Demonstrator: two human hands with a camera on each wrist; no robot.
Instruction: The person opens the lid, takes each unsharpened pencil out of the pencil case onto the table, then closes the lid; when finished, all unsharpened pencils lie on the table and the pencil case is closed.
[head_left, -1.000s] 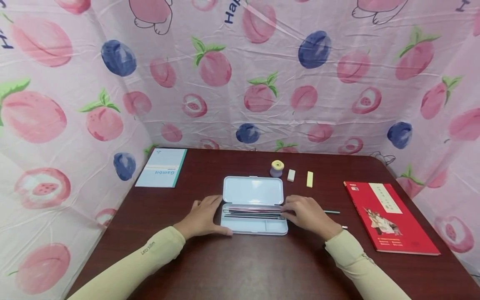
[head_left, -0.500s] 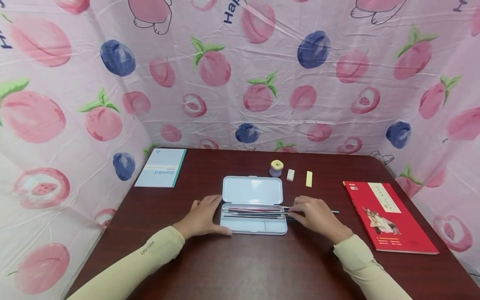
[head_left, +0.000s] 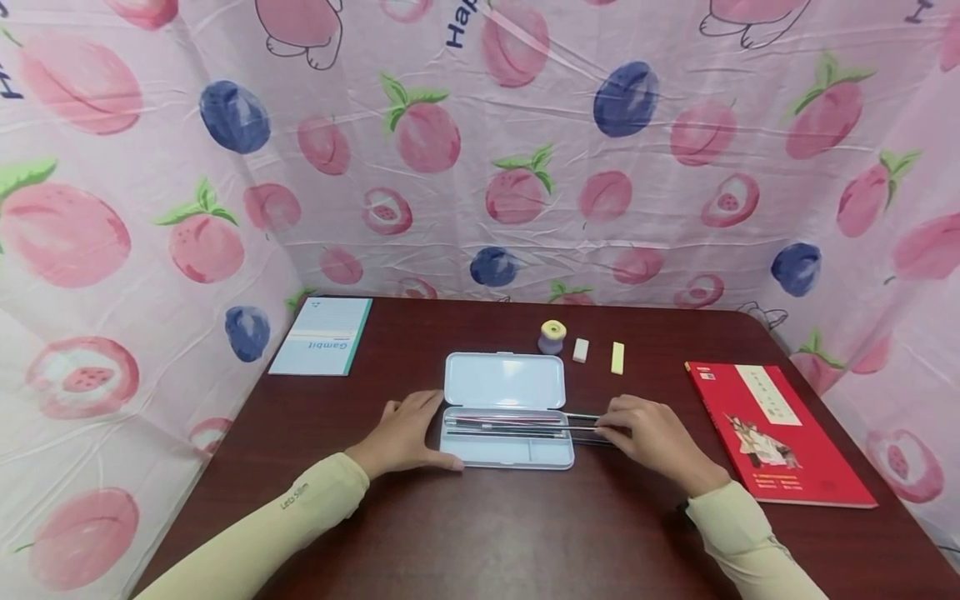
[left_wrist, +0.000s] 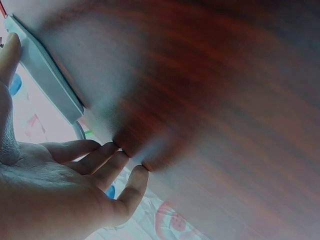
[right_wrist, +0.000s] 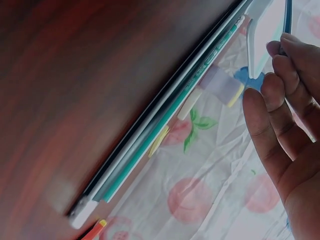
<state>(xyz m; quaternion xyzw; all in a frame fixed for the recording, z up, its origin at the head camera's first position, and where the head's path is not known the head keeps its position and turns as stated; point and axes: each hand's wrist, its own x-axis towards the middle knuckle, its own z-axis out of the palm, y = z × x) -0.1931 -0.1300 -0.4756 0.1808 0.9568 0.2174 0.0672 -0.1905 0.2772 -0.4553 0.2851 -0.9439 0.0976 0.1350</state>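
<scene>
The dark red-brown wood-grain table [head_left: 480, 533] carries an open pencil case [head_left: 487, 452], a Gambit notepad [head_left: 318, 337] far left, a red book [head_left: 783, 454] at right, and, behind the case, a purple-and-yellow spool-shaped object [head_left: 552, 337], white eraser [head_left: 581, 350] and yellow bar [head_left: 617, 357]; partly hidden pencils [right_wrist: 145, 146] seemingly lie beside the case.

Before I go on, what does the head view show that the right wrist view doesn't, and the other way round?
Only the head view: the left hand at the pencil case and the Gambit notebook.

Only the right wrist view: the white tip of one pencil and the lettering on the green pencil.

Both: the right hand, pencil case, purple-and-yellow container, white block and yellow block.
</scene>
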